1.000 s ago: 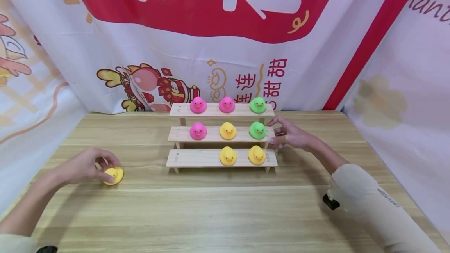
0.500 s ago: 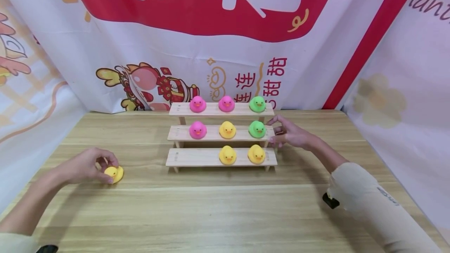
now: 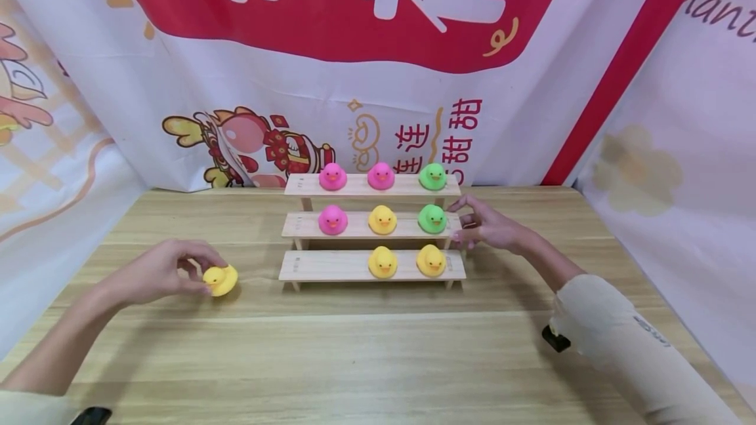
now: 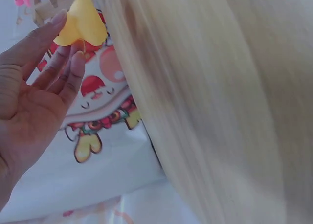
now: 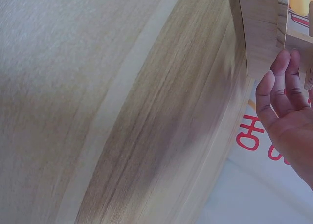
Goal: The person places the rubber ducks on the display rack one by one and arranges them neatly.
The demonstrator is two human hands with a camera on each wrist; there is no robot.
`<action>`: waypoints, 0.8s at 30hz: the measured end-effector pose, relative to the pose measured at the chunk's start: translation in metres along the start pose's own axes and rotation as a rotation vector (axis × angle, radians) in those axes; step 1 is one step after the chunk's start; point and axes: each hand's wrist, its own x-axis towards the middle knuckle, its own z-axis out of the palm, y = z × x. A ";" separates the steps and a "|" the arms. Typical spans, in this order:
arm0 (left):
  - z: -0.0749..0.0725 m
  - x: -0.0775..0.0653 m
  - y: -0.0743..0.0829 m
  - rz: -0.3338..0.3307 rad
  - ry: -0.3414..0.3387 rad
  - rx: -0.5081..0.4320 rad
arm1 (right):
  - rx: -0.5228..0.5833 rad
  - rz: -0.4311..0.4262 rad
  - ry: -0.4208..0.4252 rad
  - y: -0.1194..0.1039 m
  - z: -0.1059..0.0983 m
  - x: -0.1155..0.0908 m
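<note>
A yellow rubber duck [image 3: 221, 280] is pinched between the thumb and fingers of my left hand [image 3: 168, 272], just over the table left of the stand. In the left wrist view the duck [image 4: 82, 22] shows its smooth side at the fingertips. My right hand [image 3: 487, 225] holds the right end of the three-tier wooden display stand [image 3: 325, 265] at the middle shelf. Its curled fingers [image 5: 279, 62] meet the wood in the right wrist view. On the bottom shelf sit two yellow ducks [image 3: 383, 263], with bare wood to their left.
Two pink ducks [image 3: 333, 177] and a green duck [image 3: 433, 176] line the top shelf. The middle one carries a pink, a yellow and a green duck [image 3: 432, 219]. A printed cloth [image 3: 248, 77] hangs behind the wooden table [image 3: 354, 366].
My left hand has lifted the yellow duck slightly off the table and moved it right, toward the stand. The right hand stays where it was.
</note>
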 end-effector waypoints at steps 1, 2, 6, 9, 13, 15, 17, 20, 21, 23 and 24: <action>0.001 0.003 0.004 0.008 0.009 -0.008 | 0.000 -0.002 0.000 0.000 0.000 0.000; 0.002 0.005 0.008 0.013 0.019 -0.019 | 0.002 -0.005 -0.001 0.000 0.000 -0.001; 0.008 0.016 0.023 0.027 0.046 -0.057 | 0.007 -0.009 -0.001 -0.001 0.001 -0.001; 0.013 0.025 0.036 0.047 0.061 -0.076 | 0.004 -0.001 0.003 0.000 0.000 -0.001; 0.022 0.039 0.052 0.050 0.079 -0.107 | 0.000 0.009 0.004 0.001 -0.001 0.000; 0.026 0.045 0.059 0.031 0.085 -0.119 | -0.004 0.005 0.004 0.000 -0.001 0.000; 0.031 0.052 0.063 0.015 0.086 -0.125 | 0.000 0.001 0.003 0.000 0.000 0.000; 0.037 0.059 0.069 -0.012 0.085 -0.127 | -0.004 -0.002 0.007 0.000 0.001 0.000; 0.039 0.062 0.071 -0.016 0.085 -0.127 | -0.002 -0.006 0.005 0.000 0.001 0.000; 0.043 0.066 0.075 -0.027 0.089 -0.135 | 0.001 -0.006 0.005 0.001 0.001 0.000; 0.045 0.068 0.077 -0.028 0.094 -0.144 | 0.001 -0.005 0.006 0.001 0.001 0.000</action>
